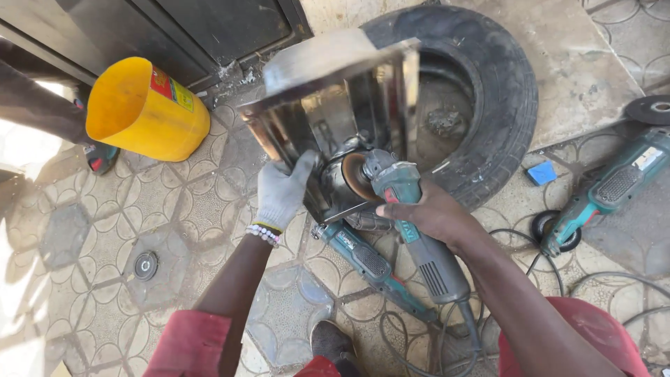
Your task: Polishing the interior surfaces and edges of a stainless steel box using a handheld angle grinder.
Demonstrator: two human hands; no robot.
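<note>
The left arm reaches forward from the lower left, bare from a rolled red sleeve to the wrist, where a beaded bracelet sits. The left hand (283,190) wears a grey glove; its fingers are spread and pressed flat, thumb pointing up and to the right. The right arm comes in from the lower right, forearm bare, elbow bent near a red-clad knee. The right hand (431,215) is bare, knuckles up, fingers curled in a firm grip, thumb stretched leftward. The two hands lie near each other, apart.
</note>
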